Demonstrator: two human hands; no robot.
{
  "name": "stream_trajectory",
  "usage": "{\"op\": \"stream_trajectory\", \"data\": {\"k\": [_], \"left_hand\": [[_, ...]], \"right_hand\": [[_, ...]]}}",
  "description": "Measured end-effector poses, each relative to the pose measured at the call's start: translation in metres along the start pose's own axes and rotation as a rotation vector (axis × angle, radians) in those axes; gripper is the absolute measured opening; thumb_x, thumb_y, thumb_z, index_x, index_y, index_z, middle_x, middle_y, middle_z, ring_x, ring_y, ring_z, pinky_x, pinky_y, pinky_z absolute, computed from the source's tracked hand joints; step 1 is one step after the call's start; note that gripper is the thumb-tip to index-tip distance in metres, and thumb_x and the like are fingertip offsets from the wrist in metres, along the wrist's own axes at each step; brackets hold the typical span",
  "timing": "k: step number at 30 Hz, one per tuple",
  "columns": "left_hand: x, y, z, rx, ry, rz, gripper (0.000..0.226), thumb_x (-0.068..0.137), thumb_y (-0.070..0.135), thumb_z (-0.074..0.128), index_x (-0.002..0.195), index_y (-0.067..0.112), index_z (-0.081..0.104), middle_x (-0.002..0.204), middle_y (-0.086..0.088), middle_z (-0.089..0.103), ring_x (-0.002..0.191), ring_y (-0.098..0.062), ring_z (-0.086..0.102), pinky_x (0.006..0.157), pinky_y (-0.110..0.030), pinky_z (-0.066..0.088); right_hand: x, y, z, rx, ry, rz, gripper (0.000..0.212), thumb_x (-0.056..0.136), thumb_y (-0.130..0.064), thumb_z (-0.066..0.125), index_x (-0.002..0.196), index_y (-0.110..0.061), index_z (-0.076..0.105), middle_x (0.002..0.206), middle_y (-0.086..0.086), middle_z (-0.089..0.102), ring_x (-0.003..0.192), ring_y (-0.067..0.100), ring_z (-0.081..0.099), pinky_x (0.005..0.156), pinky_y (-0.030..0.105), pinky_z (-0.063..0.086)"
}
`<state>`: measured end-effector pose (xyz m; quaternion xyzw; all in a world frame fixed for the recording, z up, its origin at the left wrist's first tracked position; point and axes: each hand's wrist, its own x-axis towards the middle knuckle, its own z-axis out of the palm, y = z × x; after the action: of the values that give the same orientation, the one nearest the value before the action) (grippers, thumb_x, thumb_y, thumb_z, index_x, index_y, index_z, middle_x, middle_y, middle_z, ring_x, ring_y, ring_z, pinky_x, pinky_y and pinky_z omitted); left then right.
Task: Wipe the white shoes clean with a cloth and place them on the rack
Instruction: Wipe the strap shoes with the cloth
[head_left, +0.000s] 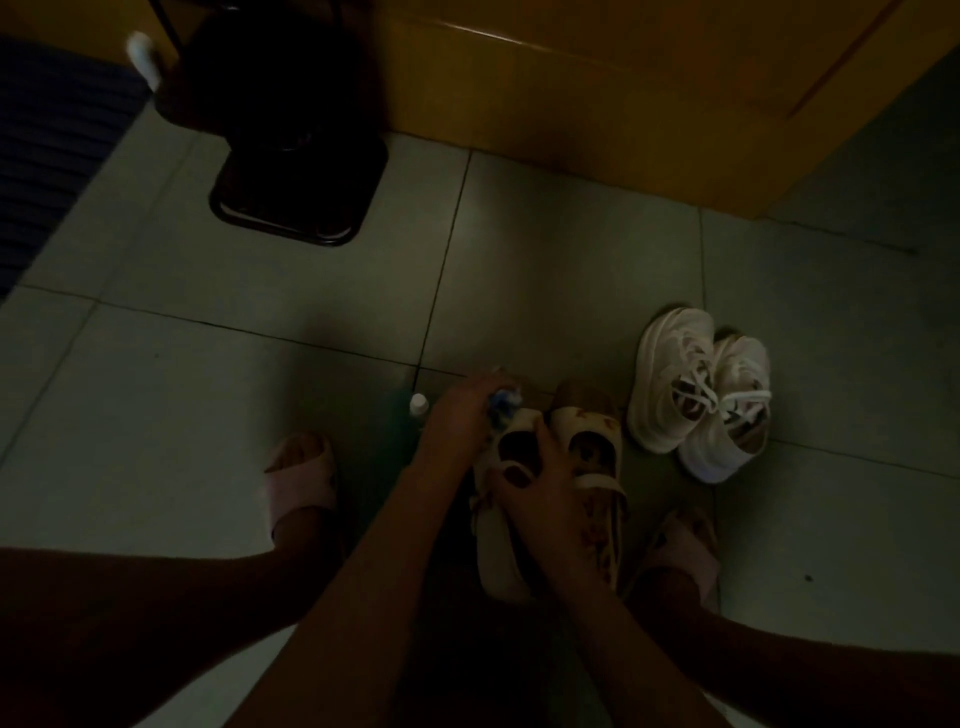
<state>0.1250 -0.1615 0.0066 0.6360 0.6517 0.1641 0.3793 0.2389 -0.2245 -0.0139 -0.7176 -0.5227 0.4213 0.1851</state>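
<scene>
At the far left a dark blue ribbed mat (47, 156) is seen on the grey tiled floor (208, 374), and beside it a black object with a square base (296, 197) is standing. Nearer, a pink slipper (301, 486) is worn on a foot. A small bottle with a white cap (418, 404) is placed just beside the left hand (457, 415). A crumpled blue and white cloth (503, 402) is grasped by this hand and pressed on the toe of a white strap shoe with brown pattern (496, 545). The same shoe is gripped from above by the right hand (543, 483). Its partner shoe (576, 421) is touching it. To the right, a pair of white lace-up sneakers (696, 395) is lying on the floor, near a yellow-brown wooden door (597, 93).
</scene>
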Motion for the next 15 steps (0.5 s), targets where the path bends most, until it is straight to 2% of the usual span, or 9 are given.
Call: {"op": "stream_trajectory", "data": {"k": [2, 3, 5, 6, 7, 9, 12, 14, 15], "left_hand": [[-0.009, 0.0, 0.0, -0.009, -0.084, -0.07, 0.026, 0.096, 0.011, 0.043, 0.112, -0.001, 0.06, 0.111, -0.016, 0.058, 0.102, -0.028, 0.055, 0.087, -0.019, 0.04], [-0.009, 0.001, 0.003, -0.013, -0.043, -0.064, 0.034, 0.094, 0.016, 0.047, 0.116, -0.009, 0.055, 0.114, -0.021, 0.056, 0.106, -0.029, 0.053, 0.092, -0.02, 0.04], [-0.016, -0.001, 0.01, -0.171, 0.066, 0.01, 0.075, 0.077, 0.039, 0.051, 0.125, -0.019, 0.043, 0.132, -0.03, 0.046, 0.125, -0.036, 0.045, 0.095, -0.001, 0.03], [-0.022, -0.004, 0.013, -0.295, 0.064, 0.007, 0.085, 0.069, 0.045, 0.05, 0.126, -0.018, 0.043, 0.135, -0.03, 0.044, 0.128, -0.038, 0.043, 0.094, 0.004, 0.025], [-0.032, -0.01, 0.017, -0.349, 0.041, -0.025, 0.077, 0.074, 0.041, 0.051, 0.125, -0.016, 0.046, 0.135, -0.028, 0.045, 0.128, -0.039, 0.043, 0.094, 0.005, 0.025], [-0.047, -0.02, 0.028, -0.502, 0.093, -0.14, 0.04, 0.09, 0.012, 0.054, 0.124, -0.007, 0.053, 0.135, -0.022, 0.049, 0.126, -0.035, 0.047, 0.093, 0.001, 0.033], [-0.072, -0.03, 0.04, -0.608, 0.131, -0.24, 0.034, 0.094, 0.003, 0.047, 0.127, 0.006, 0.056, 0.133, -0.012, 0.054, 0.121, -0.021, 0.052, 0.087, -0.004, 0.042], [-0.081, -0.032, 0.043, -0.633, 0.167, -0.242, 0.035, 0.094, 0.001, 0.045, 0.127, 0.007, 0.055, 0.13, -0.01, 0.056, 0.114, -0.015, 0.052, 0.084, -0.007, 0.043], [-0.08, -0.033, 0.042, -0.616, 0.174, -0.234, 0.035, 0.094, 0.0, 0.045, 0.127, 0.007, 0.056, 0.129, -0.01, 0.056, 0.113, -0.014, 0.052, 0.087, -0.012, 0.043]], "right_hand": [[-0.001, -0.001, -0.001, 0.019, -0.017, -0.001, 0.081, 0.081, -0.02, 0.069, 0.147, -0.017, 0.022, 0.153, 0.002, 0.024, 0.141, 0.019, 0.023, 0.113, 0.03, 0.024], [-0.002, -0.003, -0.003, 0.05, -0.018, 0.01, 0.08, 0.081, -0.019, 0.069, 0.147, -0.016, 0.023, 0.153, 0.003, 0.025, 0.141, 0.019, 0.023, 0.113, 0.03, 0.025], [-0.003, -0.004, -0.004, 0.095, -0.028, 0.024, 0.078, 0.081, -0.016, 0.069, 0.146, -0.014, 0.025, 0.152, 0.004, 0.028, 0.14, 0.02, 0.027, 0.114, 0.03, 0.026], [-0.003, -0.004, -0.003, 0.101, -0.011, 0.02, 0.077, 0.081, -0.016, 0.069, 0.145, -0.013, 0.027, 0.15, 0.006, 0.031, 0.139, 0.022, 0.029, 0.115, 0.034, 0.027], [-0.003, -0.004, -0.003, 0.103, 0.003, 0.018, 0.076, 0.081, -0.018, 0.07, 0.144, -0.014, 0.028, 0.149, 0.006, 0.033, 0.138, 0.023, 0.031, 0.114, 0.038, 0.029], [-0.003, -0.004, -0.003, 0.12, 0.006, 0.031, 0.07, 0.083, -0.016, 0.067, 0.144, -0.014, 0.031, 0.148, 0.007, 0.035, 0.136, 0.024, 0.034, 0.113, 0.041, 0.031], [-0.003, -0.002, -0.009, 0.147, -0.033, 0.067, 0.058, 0.09, -0.013, 0.056, 0.143, -0.015, 0.032, 0.149, 0.009, 0.034, 0.135, 0.027, 0.035, 0.111, 0.039, 0.031], [-0.004, 0.0, -0.009, 0.134, -0.064, 0.053, 0.059, 0.091, -0.015, 0.055, 0.144, -0.015, 0.03, 0.151, 0.009, 0.03, 0.137, 0.028, 0.032, 0.112, 0.044, 0.03], [-0.004, 0.0, -0.009, 0.141, -0.068, 0.043, 0.059, 0.091, -0.016, 0.056, 0.144, -0.015, 0.03, 0.151, 0.009, 0.03, 0.137, 0.028, 0.031, 0.112, 0.046, 0.031]]}}
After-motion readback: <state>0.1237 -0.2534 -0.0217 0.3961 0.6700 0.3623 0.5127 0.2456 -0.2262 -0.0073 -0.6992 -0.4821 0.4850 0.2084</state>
